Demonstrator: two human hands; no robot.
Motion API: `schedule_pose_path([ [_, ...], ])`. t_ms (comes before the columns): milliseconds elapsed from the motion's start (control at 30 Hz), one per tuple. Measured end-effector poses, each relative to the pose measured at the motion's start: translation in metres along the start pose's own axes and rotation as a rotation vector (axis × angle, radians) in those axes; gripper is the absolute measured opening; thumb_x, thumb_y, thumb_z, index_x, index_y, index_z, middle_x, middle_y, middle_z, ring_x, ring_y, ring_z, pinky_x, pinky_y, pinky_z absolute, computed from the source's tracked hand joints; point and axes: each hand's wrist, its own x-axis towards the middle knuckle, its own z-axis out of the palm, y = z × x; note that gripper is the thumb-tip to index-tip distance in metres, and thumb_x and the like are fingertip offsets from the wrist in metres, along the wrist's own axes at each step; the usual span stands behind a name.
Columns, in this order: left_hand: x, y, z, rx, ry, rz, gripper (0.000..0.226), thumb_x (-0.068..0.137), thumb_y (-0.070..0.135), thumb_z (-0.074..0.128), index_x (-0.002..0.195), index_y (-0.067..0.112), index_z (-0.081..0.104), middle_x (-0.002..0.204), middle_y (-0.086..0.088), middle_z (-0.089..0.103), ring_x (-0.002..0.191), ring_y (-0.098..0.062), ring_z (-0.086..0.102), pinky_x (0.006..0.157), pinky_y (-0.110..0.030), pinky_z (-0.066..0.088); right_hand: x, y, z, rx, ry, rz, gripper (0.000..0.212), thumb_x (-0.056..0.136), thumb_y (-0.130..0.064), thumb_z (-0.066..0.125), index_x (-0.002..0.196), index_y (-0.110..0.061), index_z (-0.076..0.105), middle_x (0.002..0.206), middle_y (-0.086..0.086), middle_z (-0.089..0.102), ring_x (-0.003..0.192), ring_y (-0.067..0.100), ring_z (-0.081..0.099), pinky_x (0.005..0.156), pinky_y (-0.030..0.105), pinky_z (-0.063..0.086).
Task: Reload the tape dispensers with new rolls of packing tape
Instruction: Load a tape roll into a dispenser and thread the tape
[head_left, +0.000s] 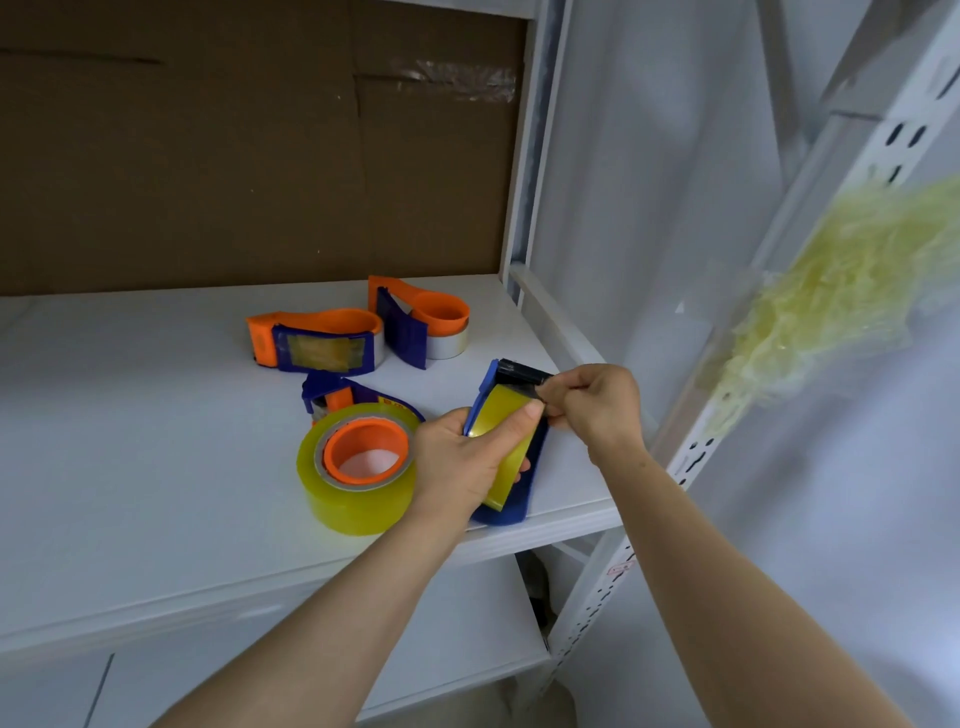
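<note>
left hand (462, 462): wrapped around the blue dispenser (511, 467) and the yellow tape roll (501, 441) seated in it, thumb pressed flat on the roll's face. Dispenser stands tilted at the front edge of the white shelf (156, 441).
right hand (597, 405): fingertips pressed together, pinching what looks like the loose tape end just beyond the left thumb, right at the dispenser's black head (522, 375). The end itself is too small to confirm.
step, my read: threading the tape end up over the cutter.
risk 1: clear tape folds back and sticks to itself or the roll if the pinch slackens. Then the end has to be found again.
risk 2: fingertips sit at the cutter end, so a slip along the blade edge could nick them.
risk 3: dispenser base is at the shelf lip; a hard pull away from the holding hand could drag it off.
beside the grip, left: loaded roll on orange core (358, 462), lying flat, with a blue dispenser frame (332, 389) behind it. Close to the left wrist, could get knocked.
beyond the grip: two orange dispensers (317, 340) (426, 322), rolls nearly spent, well apart from the hands. Likely still to reload.
off right: wad of used tape (831, 312) on the rack upright (779, 322).
</note>
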Motion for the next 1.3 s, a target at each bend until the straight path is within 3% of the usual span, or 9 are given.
schedule_pose_path([
  [100, 0.001, -0.001, 0.001, 0.027, -0.028, 0.014, 0.021, 0.072, 0.024, 0.079, 0.059, 0.014, 0.066, 0.046, 0.001, 0.063, 0.041, -0.01, 0.06, 0.048, -0.022, 0.053, 0.0, 0.001, -0.002, 0.065, 0.027, 0.034, 0.024, 0.081, 0.004, 0.063, 0.062, -0.011, 0.064, 0.057, 0.009, 0.061, 0.056, 0.023, 0.06, 0.068, 0.038, 0.06],
  [200, 0.002, -0.002, 0.001, 0.067, -0.04, 0.044, 0.022, 0.071, 0.023, 0.08, 0.058, 0.012, 0.066, 0.045, 0.001, 0.062, 0.039, -0.011, 0.06, 0.046, -0.021, 0.052, 0.005, -0.004, -0.006, 0.046, 0.022, 0.034, 0.017, 0.083, 0.003, 0.06, 0.069, -0.005, 0.065, 0.055, 0.006, 0.058, 0.047, 0.013, 0.055, 0.056, 0.026, 0.057],
  [333, 0.004, -0.002, 0.0, 0.117, -0.08, 0.064, 0.022, 0.072, 0.022, 0.079, 0.056, 0.016, 0.065, 0.044, 0.003, 0.062, 0.039, -0.009, 0.059, 0.043, -0.019, 0.049, 0.012, -0.006, -0.011, -0.111, -0.024, -0.068, 0.013, 0.082, 0.0, 0.062, 0.075, -0.007, 0.07, 0.06, -0.002, 0.062, 0.041, 0.002, 0.053, 0.041, 0.014, 0.041],
  [633, 0.011, 0.005, -0.005, 0.167, -0.15, -0.009, 0.04, 0.074, 0.041, 0.073, 0.058, 0.006, 0.061, 0.042, -0.009, 0.059, 0.037, -0.018, 0.059, 0.045, -0.025, 0.051, 0.025, -0.014, -0.013, -0.203, -0.077, -0.302, 0.019, 0.08, -0.015, 0.073, 0.068, -0.023, 0.06, 0.073, -0.002, 0.059, 0.067, 0.012, 0.053, 0.071, 0.025, 0.045],
  [767, 0.009, 0.008, -0.01, 0.123, -0.255, -0.07, 0.026, 0.085, 0.027, 0.064, 0.068, 0.007, 0.065, 0.052, -0.01, 0.065, 0.05, -0.021, 0.061, 0.053, -0.026, 0.053, 0.032, -0.011, -0.015, -0.226, -0.099, -0.277, 0.02, 0.084, -0.019, 0.068, 0.069, -0.024, 0.057, 0.077, -0.006, 0.048, 0.059, 0.009, 0.045, 0.063, 0.022, 0.04],
  [900, 0.01, 0.007, -0.014, 0.09, -0.317, -0.076, 0.015, 0.086, 0.006, 0.057, 0.076, 0.008, 0.068, 0.06, -0.008, 0.069, 0.056, -0.018, 0.065, 0.06, -0.026, 0.054, 0.042, -0.007, -0.014, -0.202, -0.138, -0.198, 0.019, 0.087, -0.018, 0.064, 0.071, -0.025, 0.055, 0.073, -0.003, 0.056, 0.075, 0.016, 0.054, 0.075, 0.029, 0.044],
  [1000, 0.007, 0.006, -0.012, 0.03, -0.301, -0.05, 0.009, 0.086, 0.009, 0.062, 0.082, 0.006, 0.069, 0.06, -0.006, 0.069, 0.053, -0.015, 0.066, 0.054, -0.022, 0.055, 0.047, -0.008, -0.011, -0.21, -0.112, -0.183, 0.014, 0.089, -0.022, 0.06, 0.076, -0.02, 0.057, 0.071, -0.005, 0.058, 0.076, 0.018, 0.055, 0.074, 0.031, 0.044],
  [1100, 0.007, 0.005, -0.012, 0.006, -0.232, -0.036, 0.021, 0.084, 0.02, 0.066, 0.087, -0.001, 0.069, 0.064, -0.015, 0.069, 0.052, -0.019, 0.065, 0.055, -0.026, 0.056, 0.047, -0.007, -0.007, -0.235, -0.058, -0.181, 0.012, 0.09, -0.026, 0.059, 0.084, -0.016, 0.059, 0.077, 0.0, 0.061, 0.079, 0.021, 0.057, 0.078, 0.036, 0.047],
  [1300, 0.009, 0.009, -0.015, 0.021, -0.143, 0.003, 0.031, 0.082, 0.029, 0.068, 0.069, 0.001, 0.064, 0.046, -0.01, 0.061, 0.037, -0.017, 0.058, 0.043, -0.022, 0.049, 0.046, -0.019, 0.001, -0.238, -0.063, -0.211, 0.012, 0.092, -0.019, 0.055, 0.087, -0.008, 0.056, 0.08, 0.004, 0.056, 0.081, 0.02, 0.051, 0.076, 0.031, 0.042],
])
